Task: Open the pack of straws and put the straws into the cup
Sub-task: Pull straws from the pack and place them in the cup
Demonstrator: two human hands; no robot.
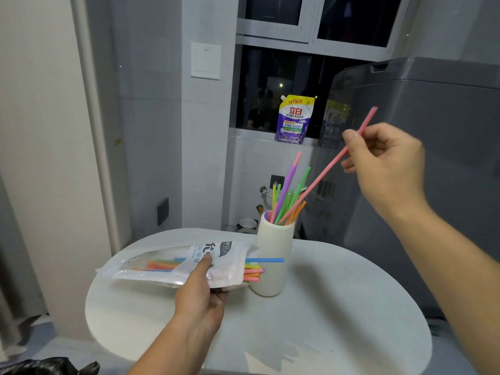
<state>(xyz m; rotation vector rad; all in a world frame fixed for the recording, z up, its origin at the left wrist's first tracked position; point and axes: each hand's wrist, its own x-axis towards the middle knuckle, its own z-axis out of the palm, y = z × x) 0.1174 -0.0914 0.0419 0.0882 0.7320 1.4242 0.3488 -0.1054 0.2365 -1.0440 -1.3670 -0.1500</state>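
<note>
The clear plastic straw pack (173, 266) was gripped by the left hand (200, 299), thumb on top, just over the round white tabletop (338, 320). A few coloured straws (253, 272) were left poking out of its right end. A long pink straw (320, 176) was pinched in the right hand (387, 163) fingers (351, 136), with its lower tip dipped into the tall white cup (273, 255) beside the pack.

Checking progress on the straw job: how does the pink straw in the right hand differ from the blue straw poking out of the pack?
The pink straw slants steeply, lower end in the cup; the blue straw lies level, poking from the pack. The right hand pinches the pink straw; no fingers touch the blue straw, the left hand holding only the pack. Both are thin and straight.
</note>
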